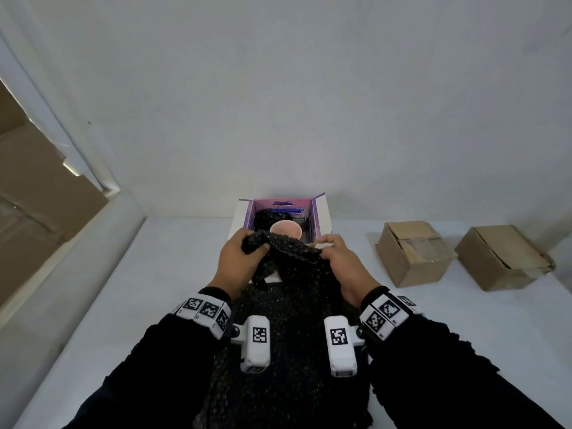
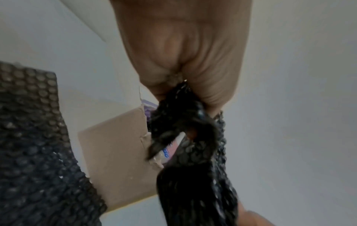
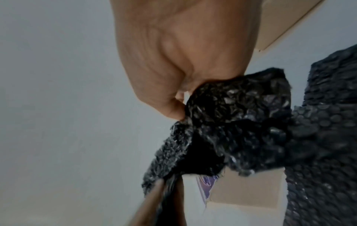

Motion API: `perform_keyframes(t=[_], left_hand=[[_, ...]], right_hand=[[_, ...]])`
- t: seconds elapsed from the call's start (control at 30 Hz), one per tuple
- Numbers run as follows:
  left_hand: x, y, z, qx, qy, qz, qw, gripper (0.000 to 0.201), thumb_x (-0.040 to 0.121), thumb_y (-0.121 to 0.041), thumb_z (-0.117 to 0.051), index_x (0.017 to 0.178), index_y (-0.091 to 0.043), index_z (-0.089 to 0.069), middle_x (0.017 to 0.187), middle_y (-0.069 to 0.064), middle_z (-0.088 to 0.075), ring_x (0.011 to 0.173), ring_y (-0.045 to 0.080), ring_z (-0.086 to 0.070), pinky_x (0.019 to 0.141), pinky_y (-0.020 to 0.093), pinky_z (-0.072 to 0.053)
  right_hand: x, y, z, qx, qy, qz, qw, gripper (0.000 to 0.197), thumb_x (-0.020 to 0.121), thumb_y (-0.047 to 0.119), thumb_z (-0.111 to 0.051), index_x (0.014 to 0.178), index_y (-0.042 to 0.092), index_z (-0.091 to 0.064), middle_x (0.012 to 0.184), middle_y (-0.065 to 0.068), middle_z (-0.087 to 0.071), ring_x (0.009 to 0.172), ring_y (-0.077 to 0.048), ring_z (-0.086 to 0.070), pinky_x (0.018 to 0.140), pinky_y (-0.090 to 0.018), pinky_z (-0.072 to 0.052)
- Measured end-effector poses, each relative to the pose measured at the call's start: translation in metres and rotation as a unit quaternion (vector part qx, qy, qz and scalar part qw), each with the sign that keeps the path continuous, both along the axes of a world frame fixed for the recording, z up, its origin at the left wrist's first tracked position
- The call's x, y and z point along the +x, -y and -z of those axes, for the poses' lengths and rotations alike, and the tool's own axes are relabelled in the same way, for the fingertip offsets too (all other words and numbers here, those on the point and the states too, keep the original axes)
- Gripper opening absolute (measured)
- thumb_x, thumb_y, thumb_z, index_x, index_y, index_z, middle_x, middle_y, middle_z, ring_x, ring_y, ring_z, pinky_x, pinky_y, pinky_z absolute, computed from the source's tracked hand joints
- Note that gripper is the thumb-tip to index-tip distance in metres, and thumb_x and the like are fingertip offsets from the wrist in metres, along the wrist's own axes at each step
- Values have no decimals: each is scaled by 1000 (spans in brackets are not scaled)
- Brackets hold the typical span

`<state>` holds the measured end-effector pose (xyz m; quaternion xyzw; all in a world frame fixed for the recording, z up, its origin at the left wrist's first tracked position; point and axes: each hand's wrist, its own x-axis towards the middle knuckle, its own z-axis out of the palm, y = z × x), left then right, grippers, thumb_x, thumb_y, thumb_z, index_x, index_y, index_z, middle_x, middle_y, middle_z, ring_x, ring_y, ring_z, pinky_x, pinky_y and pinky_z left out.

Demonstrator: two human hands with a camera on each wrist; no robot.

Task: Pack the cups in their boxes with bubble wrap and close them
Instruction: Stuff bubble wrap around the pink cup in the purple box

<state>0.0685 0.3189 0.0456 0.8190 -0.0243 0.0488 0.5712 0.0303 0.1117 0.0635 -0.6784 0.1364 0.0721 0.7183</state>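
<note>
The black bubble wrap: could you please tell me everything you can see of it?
The black bubble wrap is a dark plastic sheet, glossy and covered in small round bubbles. It is bunched at its far end, where the left hand and right hand grip it, just before the open purple box. The rest trails back between the forearms.

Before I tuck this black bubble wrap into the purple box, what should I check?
1. Left hand grips the black bubble wrap: ok.
2. Right hand grips its other edge: ok.
3. Purple printed box open, flaps up: ok.
4. Pink cup sits in the box: ok.
5. Cup fully wrapped: not ok, its rim shows bare.
6. Room left inside for more wrap: cannot tell.
7. Two brown cardboard boxes stand apart to the right: ok.
</note>
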Motion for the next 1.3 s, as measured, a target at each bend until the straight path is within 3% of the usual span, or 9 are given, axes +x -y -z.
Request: perform_keyframes(t=[0.2, 0.33, 0.43, 0.6, 0.7, 0.8, 0.97, 1.17, 1.3], left_hand=[[16, 22, -35, -336, -103, 28, 936, 24, 94, -9, -49, 101, -8, -73, 107, 9, -73, 100, 20, -68, 88, 32, -54], [38, 18, -31, -198, -42, 125, 971, 23, 91, -10, -63, 113, -18, -62, 117, -1, -66, 107, 22, -62, 76, 37, -56], [58, 13, -26, -127, -5, 211, 969, 57, 86, -15, -65, 138, -30, -47, 134, -3, -58, 121, 11, -56, 95, 30, -51], [100, 20, -24, -137, -7, 125, 983, 22, 86, 2, -66, 107, -4, -63, 99, 8, -70, 92, 17, -66, 87, 38, -52], [125, 25, -18, -137, -6, 101, 985, 14, 83, 0, -70, 92, -3, -60, 91, 14, -68, 84, 21, -65, 82, 40, -54], [149, 29, -7, -54, 47, 95, 993, 19, 77, -13, -77, 87, -16, -61, 96, 15, -65, 83, 20, -64, 76, 28, -54], [181, 27, 2, 98, 164, 126, 974, 36, 80, 8, -55, 100, -21, -52, 99, -2, -59, 80, 14, -58, 69, 22, -48], [203, 26, 24, 375, 303, 156, 862, 28, 79, -9, -40, 88, -11, -66, 93, 5, -63, 81, 27, -56, 58, 32, -47], [211, 31, 33, 455, 196, 234, 837, 17, 80, -2, -58, 92, -8, -69, 96, 8, -63, 86, 29, -60, 67, 42, -52]], right_hand=[[28, -2, 2, -60, 132, 102, 984, 30, 84, -3, -65, 84, 25, -53, 85, -1, -57, 80, -19, -56, 76, -40, -50], [52, -8, -5, -21, 162, 124, 979, 26, 82, -3, -70, 73, 15, -54, 73, 2, -59, 71, -11, -56, 72, -26, -50], [68, -15, -10, -9, 177, 103, 979, 19, 83, -2, -70, 79, 11, -57, 76, 0, -61, 71, -11, -56, 72, -27, -51], [102, -12, -14, 23, 160, -18, 987, 14, 88, 6, -60, 101, 10, -60, 100, -4, -61, 92, -15, -58, 83, -30, -50], [122, -9, -4, -64, 157, -77, 982, 44, 77, 23, -79, 113, 17, -53, 113, -2, -60, 102, -11, -62, 86, -26, -53], [147, -5, 6, -232, 217, -38, 947, 35, 76, 7, -76, 100, 17, -53, 91, 10, -61, 82, 7, -57, 73, -19, -44], [180, 5, 14, -413, 293, -20, 862, 33, 75, 2, -64, 96, 22, -47, 85, 6, -58, 72, -19, -55, 62, -31, -43], [200, 6, 32, -635, 301, -67, 709, 25, 61, 0, -62, 83, 11, -57, 78, -9, -59, 69, -31, -50, 57, -35, -38], [201, -4, 45, -687, 245, -128, 672, 8, 78, 2, -60, 85, 6, -61, 93, -14, -56, 76, -31, -57, 57, -32, -33]])
